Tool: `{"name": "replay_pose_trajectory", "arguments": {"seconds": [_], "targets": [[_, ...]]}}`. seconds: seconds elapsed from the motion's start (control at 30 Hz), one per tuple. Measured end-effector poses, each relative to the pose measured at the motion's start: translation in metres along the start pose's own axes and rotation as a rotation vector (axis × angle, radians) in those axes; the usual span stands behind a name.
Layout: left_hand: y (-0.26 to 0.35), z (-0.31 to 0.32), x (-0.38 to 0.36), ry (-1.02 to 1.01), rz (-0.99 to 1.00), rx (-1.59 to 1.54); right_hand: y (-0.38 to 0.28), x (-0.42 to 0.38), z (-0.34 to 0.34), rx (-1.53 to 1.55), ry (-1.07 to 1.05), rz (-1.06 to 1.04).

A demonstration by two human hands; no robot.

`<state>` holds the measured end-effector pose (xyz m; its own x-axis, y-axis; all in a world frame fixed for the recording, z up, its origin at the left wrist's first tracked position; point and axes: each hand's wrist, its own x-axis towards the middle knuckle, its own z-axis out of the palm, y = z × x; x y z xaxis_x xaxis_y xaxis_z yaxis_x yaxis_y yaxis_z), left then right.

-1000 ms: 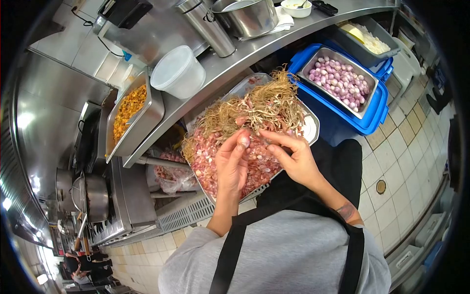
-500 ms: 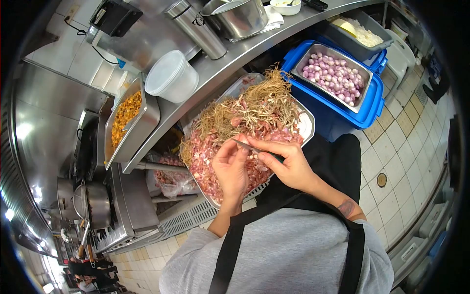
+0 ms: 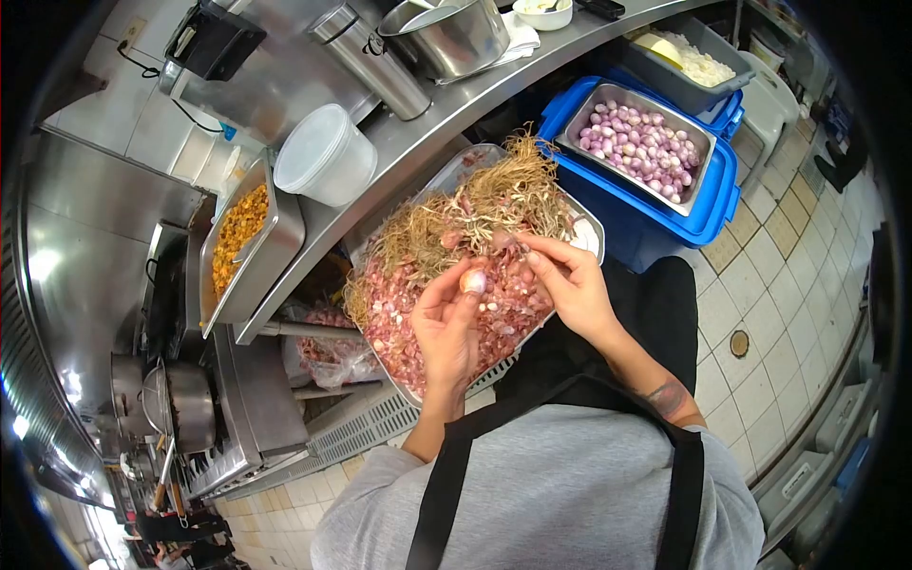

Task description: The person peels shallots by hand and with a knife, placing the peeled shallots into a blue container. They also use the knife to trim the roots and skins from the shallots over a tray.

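My left hand pinches a shallot between thumb and fingers; part of its skin is off and a smooth, pale surface shows. To the right and slightly farther away, my right hand is closed, thumb and forefinger together by the roots. The small knife it grips is mostly hidden by the fingers. Both hands are over a large tray of reddish shallots. Dry, stringy shallot roots and stalks are heaped on its far side.
Peeled shallots fill a metal pan on a blue lidded bin at the right. Behind it stands a grey tub. A steel counter carries a white plastic bucket, a steel flask and a pot.
My right hand has moved away from the left, toward the heap of roots, taking the knife off the shallot. The shallot in my left hand now shows plainly.
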<state>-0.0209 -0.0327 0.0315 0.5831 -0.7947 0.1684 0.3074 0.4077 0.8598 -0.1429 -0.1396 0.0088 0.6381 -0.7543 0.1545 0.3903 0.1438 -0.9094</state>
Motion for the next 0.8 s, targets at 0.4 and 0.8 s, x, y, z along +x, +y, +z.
{"name": "replay_pose_trajectory", "arguments": {"seconds": [0.4, 0.8], "targets": [[0.008, -0.012, 0.005, -0.124, 0.171, 0.208, -0.028, -0.012, 0.017, -0.446, -0.222, -0.406], [0.008, -0.005, 0.000, -0.099, 0.129, 0.298, -0.025, -0.013, 0.012, 0.089, -0.271, 0.159]]}}
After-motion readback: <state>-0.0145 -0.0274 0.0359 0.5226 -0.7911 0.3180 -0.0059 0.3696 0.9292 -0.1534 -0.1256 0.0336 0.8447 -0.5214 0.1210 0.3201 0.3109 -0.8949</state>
